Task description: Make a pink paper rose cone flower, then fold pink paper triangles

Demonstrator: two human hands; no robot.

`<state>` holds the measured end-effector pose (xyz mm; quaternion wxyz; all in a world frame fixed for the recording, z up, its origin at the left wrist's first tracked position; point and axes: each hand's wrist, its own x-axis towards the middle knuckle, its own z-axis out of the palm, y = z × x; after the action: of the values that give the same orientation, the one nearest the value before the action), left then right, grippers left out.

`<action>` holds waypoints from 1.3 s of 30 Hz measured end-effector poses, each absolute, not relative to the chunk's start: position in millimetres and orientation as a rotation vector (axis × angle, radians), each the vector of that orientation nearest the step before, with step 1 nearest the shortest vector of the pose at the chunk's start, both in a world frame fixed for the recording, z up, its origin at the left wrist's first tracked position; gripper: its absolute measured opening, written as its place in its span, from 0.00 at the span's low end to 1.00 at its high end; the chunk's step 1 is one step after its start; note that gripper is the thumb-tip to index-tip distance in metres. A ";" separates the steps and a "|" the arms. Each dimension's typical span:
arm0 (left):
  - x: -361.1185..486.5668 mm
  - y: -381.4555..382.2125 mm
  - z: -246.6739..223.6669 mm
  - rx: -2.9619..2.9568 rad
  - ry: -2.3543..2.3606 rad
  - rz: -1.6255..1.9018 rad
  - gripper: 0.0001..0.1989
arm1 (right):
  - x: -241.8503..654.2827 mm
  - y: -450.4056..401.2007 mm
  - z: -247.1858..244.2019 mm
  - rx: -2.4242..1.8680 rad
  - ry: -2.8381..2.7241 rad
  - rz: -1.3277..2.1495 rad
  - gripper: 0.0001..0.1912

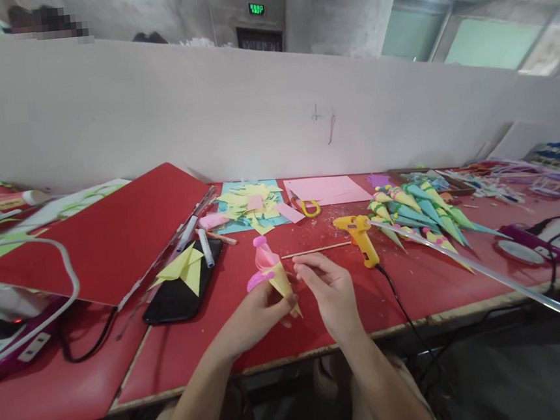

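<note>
Wrapped around a yellow paper cone point(280, 280), my left hand point(265, 312) keeps it tilted, tip down, over the table's front part. Pink pieces point(266, 255) stick out of the cone's wide end, and a pink strip point(259, 280) hangs at its left side. My right hand point(329, 290) is just right of the cone, thumb and forefinger pinched together. Whatever lies between those fingertips is too small to make out. A thin wooden stick point(330, 247) lies behind the right fingers. A yellow glue gun point(361, 235), with a clear glue stick in its back, rests to the right.
Finished-looking paper cones point(421, 207) are piled at the right. Yellow paper scraps point(250, 203), pink sheets point(330, 189) and yellow-handled scissors point(311, 208) lie at the back. At the left are a black phone point(170, 304) under folded yellow paper, markers point(205, 248) and a red board point(115, 234).
</note>
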<state>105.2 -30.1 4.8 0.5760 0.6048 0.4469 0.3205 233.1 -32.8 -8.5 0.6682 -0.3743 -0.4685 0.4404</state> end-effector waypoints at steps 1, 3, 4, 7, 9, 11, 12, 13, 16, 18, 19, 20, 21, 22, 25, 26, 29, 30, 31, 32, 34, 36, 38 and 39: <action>105.2 -30.1 4.6 1.431 1.044 0.728 0.12 | 232.9 -32.7 -8.6 -0.845 -1.067 0.989 0.05; 105.3 -29.8 3.3 1.444 1.044 0.694 0.13 | 233.5 -32.8 -8.4 -0.852 -1.092 0.979 0.06; 105.4 -29.6 2.3 1.439 1.050 0.696 0.14 | 234.1 -33.0 -8.1 -0.856 -1.103 0.973 0.06; 106.5 -29.0 -1.1 1.417 1.080 0.723 0.15 | 235.4 -33.7 -7.6 -0.847 -1.126 0.936 0.06; 107.9 -29.2 -2.7 1.437 1.089 0.728 0.14 | 235.1 -33.4 -8.7 -0.833 -1.147 0.891 0.06; 109.8 -30.2 -3.0 1.494 1.069 0.714 0.12 | 234.2 -32.6 -10.8 -0.837 -1.166 0.848 0.06; 110.7 -30.8 -2.7 1.524 1.051 0.704 0.11 | 233.7 -32.2 -12.0 -0.842 -1.171 0.833 0.06; 111.4 -31.6 -2.1 1.547 1.031 0.691 0.10 | 233.5 -31.8 -13.0 -0.846 -1.171 0.823 0.06; 112.9 -33.7 0.8 1.577 0.990 0.634 0.09 | 234.2 -31.2 -13.9 -0.837 -1.162 0.797 0.05; 113.2 -34.8 2.7 1.580 0.985 0.617 0.08 | 235.5 -31.3 -13.0 -0.822 -1.157 0.796 0.06; 113.3 -35.1 3.3 1.583 0.984 0.615 0.08 | 236.1 -31.4 -12.4 -0.815 -1.155 0.805 0.06; 113.4 -35.4 3.6 1.586 0.984 0.615 0.08 | 236.6 -31.5 -11.9 -0.808 -1.154 0.819 0.06; 113.5 -35.5 3.5 1.588 0.982 0.616 0.08 | 236.7 -31.7 -11.5 -0.804 -1.156 0.838 0.06; 113.7 -35.5 3.2 1.589 0.977 0.615 0.08 | 236.7 -31.8 -11.2 -0.802 -1.159 0.856 0.06; 114.4 -35.4 1.8 1.567 0.965 0.608 0.09 | 235.6 -32.2 -10.8 -0.797 -1.136 0.915 0.06; 114.7 -35.5 1.6 1.555 0.962 0.607 0.10 | 235.4 -32.3 -10.7 -0.790 -1.114 0.932 0.06; 115.2 -36.1 2.6 1.530 0.971 0.610 0.11 | 235.5 -32.3 -10.3 -0.760 -1.083 0.963 0.05; 115.2 -36.5 3.3 1.531 0.973 0.611 0.11 | 235.9 -32.2 -10.2 -0.755 -1.092 0.968 0.05; 115.0 -36.8 4.0 1.537 0.975 0.612 0.11 | 236.3 -32.1 -10.1 -0.752 -1.104 0.973 0.05; 114.8 -37.1 4.6 1.548 0.978 0.612 0.11 | 236.7 -31.9 -10.2 -0.752 -1.113 0.975 0.05; 114.4 -37.6 5.4 1.578 0.984 0.611 0.10 | 237.3 -31.6 -10.5 -0.753 -1.116 0.974 0.05; 114.3 -37.9 5.5 1.597 0.989 0.608 0.10 | 237.4 -31.5 -10.9 -0.753 -1.119 0.975 0.05; 114.8 -38.1 5.2 1.592 0.989 0.609 0.09 | 237.1 -31.9 -11.2 -0.754 -1.124 0.982 0.05; 115.3 -38.1 5.0 1.584 0.987 0.610 0.09 | 236.8 -32.2 -11.2 -0.757 -1.127 0.984 0.05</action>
<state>115.3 -38.1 5.0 0.5554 0.6709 0.4181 0.2583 236.8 -32.2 -11.2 0.6688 -0.3359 -0.4996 0.4363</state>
